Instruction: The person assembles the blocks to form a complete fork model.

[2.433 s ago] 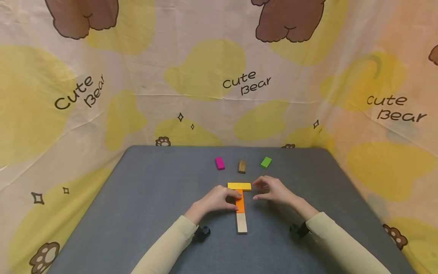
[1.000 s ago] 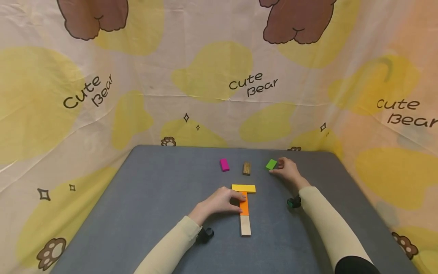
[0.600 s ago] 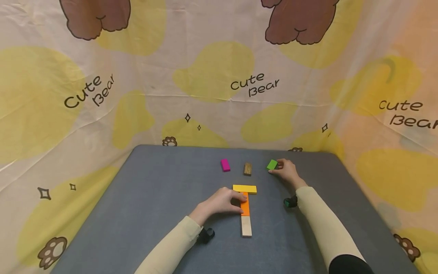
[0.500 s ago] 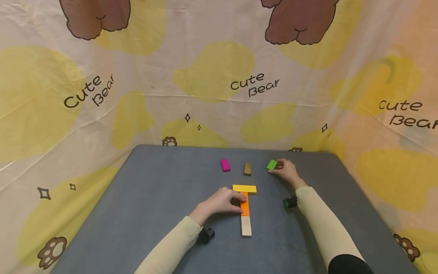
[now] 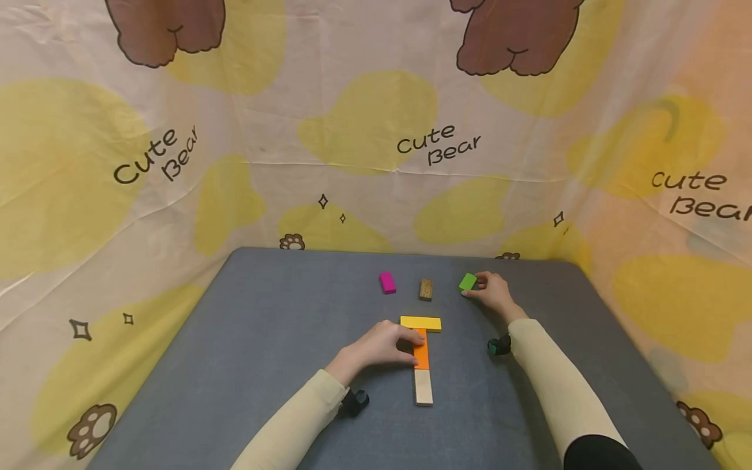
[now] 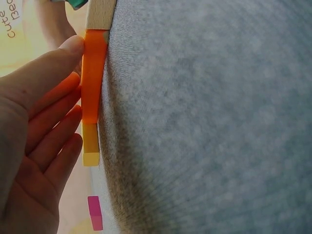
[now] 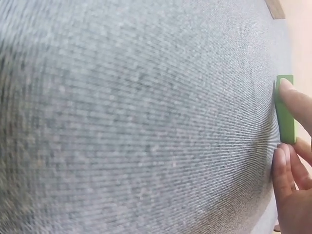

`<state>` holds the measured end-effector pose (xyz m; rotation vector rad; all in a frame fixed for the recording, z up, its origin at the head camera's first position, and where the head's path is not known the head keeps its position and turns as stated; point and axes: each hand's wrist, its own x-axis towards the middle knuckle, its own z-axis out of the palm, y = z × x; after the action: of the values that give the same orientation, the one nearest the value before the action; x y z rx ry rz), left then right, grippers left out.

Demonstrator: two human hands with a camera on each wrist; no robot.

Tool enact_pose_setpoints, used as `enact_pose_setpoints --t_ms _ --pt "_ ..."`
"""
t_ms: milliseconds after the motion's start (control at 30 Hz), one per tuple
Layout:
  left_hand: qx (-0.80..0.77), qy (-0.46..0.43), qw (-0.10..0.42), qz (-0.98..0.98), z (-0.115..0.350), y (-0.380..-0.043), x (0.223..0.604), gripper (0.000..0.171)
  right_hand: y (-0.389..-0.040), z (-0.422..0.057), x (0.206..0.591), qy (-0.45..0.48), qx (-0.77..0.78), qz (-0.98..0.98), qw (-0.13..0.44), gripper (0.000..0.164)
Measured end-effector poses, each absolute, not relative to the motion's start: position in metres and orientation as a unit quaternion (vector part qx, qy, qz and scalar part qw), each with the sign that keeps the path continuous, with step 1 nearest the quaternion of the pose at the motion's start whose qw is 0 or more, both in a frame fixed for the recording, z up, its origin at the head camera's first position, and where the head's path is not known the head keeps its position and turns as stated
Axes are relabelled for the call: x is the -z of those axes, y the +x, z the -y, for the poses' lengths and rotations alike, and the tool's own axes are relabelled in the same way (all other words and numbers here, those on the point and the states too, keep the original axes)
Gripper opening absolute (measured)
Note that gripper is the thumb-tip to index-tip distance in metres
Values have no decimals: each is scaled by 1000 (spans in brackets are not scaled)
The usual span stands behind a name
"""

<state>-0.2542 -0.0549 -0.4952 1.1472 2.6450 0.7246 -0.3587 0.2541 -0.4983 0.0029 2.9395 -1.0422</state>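
My left hand (image 5: 382, 343) rests its thumb and fingertips on an orange block (image 5: 422, 352); in the left wrist view its fingers (image 6: 58, 107) lie fairly straight against the block's upper face. A yellow block (image 5: 420, 324) lies crosswise at the orange block's far end, and a pale wooden block (image 5: 423, 388) continues from its near end. Farther back on the right, my right hand (image 5: 495, 292) pinches a small green block (image 5: 468, 282). In the right wrist view the thumb presses one face of the green block (image 7: 286, 117), while the fingers are at its lower end.
Near the table's (image 5: 282, 300) back edge lie a magenta block (image 5: 388, 283) and a brown wooden block (image 5: 425, 290), left of the green one. A patterned cloth (image 5: 364, 124) hangs behind and at both sides of the table.
My right hand has gone from beside the yellow block back to the green block and taken hold of it, then stayed nearly still. My left hand keeps its place on the orange block.
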Motion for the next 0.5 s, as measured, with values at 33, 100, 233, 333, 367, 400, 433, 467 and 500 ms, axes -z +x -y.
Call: enact_pose_setpoints --t_ms 33,100,233,333,367,400,433,467,500 --pt "-243 386 83 -886 54 -254 495 42 -358 -255 499 1 334 -943 11 69" --pt "-243 388 83 -885 54 -254 496 42 -357 -256 499 2 332 -943 11 69" --pt "-243 391 80 -884 53 -254 497 42 -354 -257 498 3 336 -942 8 71" --pt "-243 387 83 -886 54 -253 497 42 -351 -256 494 -3 340 -940 1 71" --pt "-243 385 84 -886 54 -253 497 42 -349 -256 492 -8 340 -941 -2 71" --pt "-243 384 84 -887 54 -253 497 42 -348 -255 491 -15 339 -941 -4 70" --pt "-243 383 84 -887 55 -253 497 42 -346 -254 489 -21 337 -941 -6 69" --pt "-242 381 85 -888 55 -253 497 42 -344 -253 488 -28 336 -942 -7 69" --pt "-241 381 83 -889 56 -253 497 42 -343 -252 486 -34 335 -942 -8 69"
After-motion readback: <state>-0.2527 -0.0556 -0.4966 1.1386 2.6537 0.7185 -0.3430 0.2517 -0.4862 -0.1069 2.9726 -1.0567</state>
